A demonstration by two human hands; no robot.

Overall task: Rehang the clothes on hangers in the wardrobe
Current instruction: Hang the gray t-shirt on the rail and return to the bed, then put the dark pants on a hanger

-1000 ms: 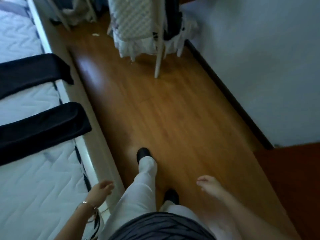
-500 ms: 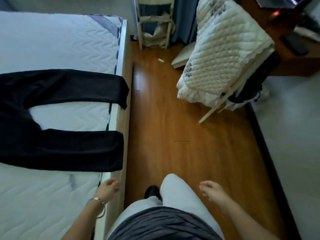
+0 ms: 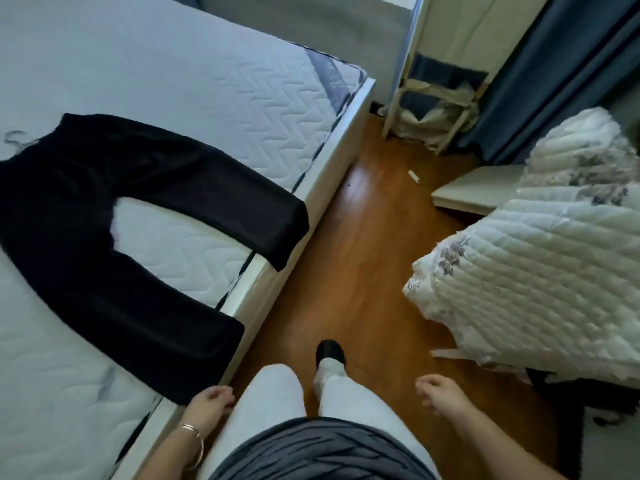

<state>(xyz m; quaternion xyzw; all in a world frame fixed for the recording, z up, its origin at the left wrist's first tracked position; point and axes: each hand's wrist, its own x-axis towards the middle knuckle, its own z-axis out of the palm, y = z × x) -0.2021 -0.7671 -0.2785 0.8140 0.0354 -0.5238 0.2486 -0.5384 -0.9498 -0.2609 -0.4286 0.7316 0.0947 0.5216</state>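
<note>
Trousers [image 3: 104, 216] lie spread on the bed [image 3: 207, 81], cuffs over its edge. Left hand [image 3: 211, 403], loosely curled and empty, hangs beside the near cuff; right hand [image 3: 441, 393] likewise empty. Tugging one cuff could spill them onto the floor [image 3: 363, 237].

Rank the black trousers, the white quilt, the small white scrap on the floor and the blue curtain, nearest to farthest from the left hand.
1. black trousers: on the mattress, one hem beside the left hand.
2. white quilt: across the floor, to the right.
3. white scrap: on the floor, farther ahead.
4. blue curtain: far end, upper right.
</note>
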